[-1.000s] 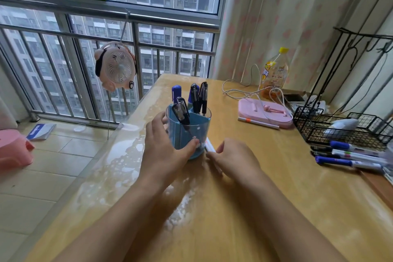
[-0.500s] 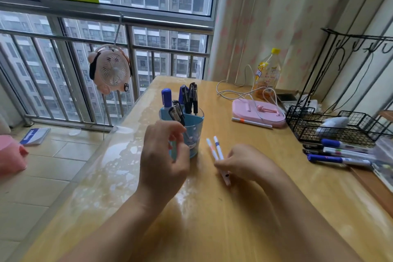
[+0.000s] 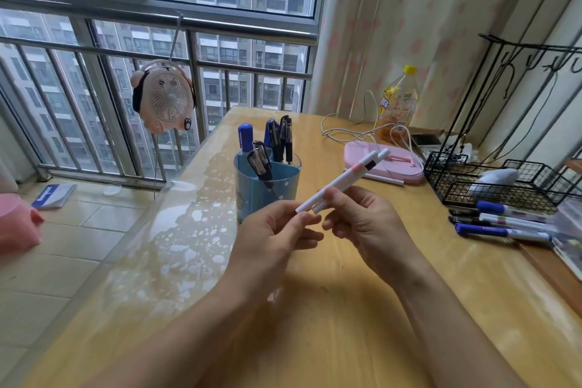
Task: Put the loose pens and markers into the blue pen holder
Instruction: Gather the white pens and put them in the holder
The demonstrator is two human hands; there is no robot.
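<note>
The blue pen holder (image 3: 252,187) stands on the wooden table (image 3: 346,309), with several black pens and blue-capped markers upright in it. My right hand (image 3: 362,224) grips two white pens (image 3: 346,179), tilted up to the right, in the air just right of the holder. My left hand (image 3: 274,233) is in front of the holder, and its fingertips touch the lower ends of the pens. Loose markers (image 3: 500,224) with blue caps lie at the right edge of the table. One more white pen (image 3: 382,179) lies by the pink case.
A pink case (image 3: 406,168) with a white cable, a bottle (image 3: 397,104) and a black wire basket (image 3: 504,186) stand at the back right. A small pink fan (image 3: 165,98) hangs from the window rail at the left. The table's left edge drops to a tiled floor.
My right hand has lifted the two white pens off the table. My left hand let go of the holder and came to the pens' lower ends.
</note>
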